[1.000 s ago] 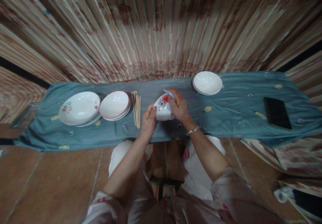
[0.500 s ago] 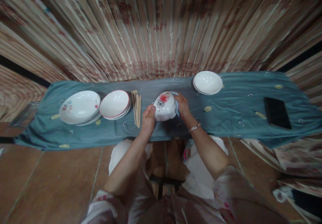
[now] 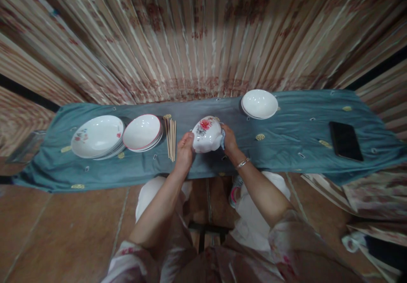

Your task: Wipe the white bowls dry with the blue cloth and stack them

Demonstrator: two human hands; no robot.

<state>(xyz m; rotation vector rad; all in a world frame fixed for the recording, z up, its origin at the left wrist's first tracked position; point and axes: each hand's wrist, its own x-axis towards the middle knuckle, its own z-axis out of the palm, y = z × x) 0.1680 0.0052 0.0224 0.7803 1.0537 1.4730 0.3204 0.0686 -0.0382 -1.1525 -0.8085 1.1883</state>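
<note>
The left grip (image 3: 185, 147) was closed on the edge of a flowered bowl (image 3: 206, 136), its thumb pressed to the near side and its fingers mostly out of sight. The right grip (image 3: 230, 141) was closed on a blue cloth (image 3: 223, 139), bunched against the bowl's other edge; how its fingers lay behind could not be told. The bowl was between the two grips, tipped over so that its outside, with a red flower and grey leaves, faced up. Its inside was hidden, and whether it touched the bench (image 3: 292, 138) could not be told.

Just left of the left grip lay a row of chopsticks (image 3: 172, 138). Farther left stood a stack of red-rimmed bowls (image 3: 142, 132), and past it, well apart from the grip, a stack of plates (image 3: 98, 135) with small floral marks. Beyond the right grip and to its right stood a stack of white bowls (image 3: 260, 103). A flat black device (image 3: 345, 141) lay well to the right of that grip. A bracelet (image 3: 243, 162) circled the wrist just behind it.
</note>
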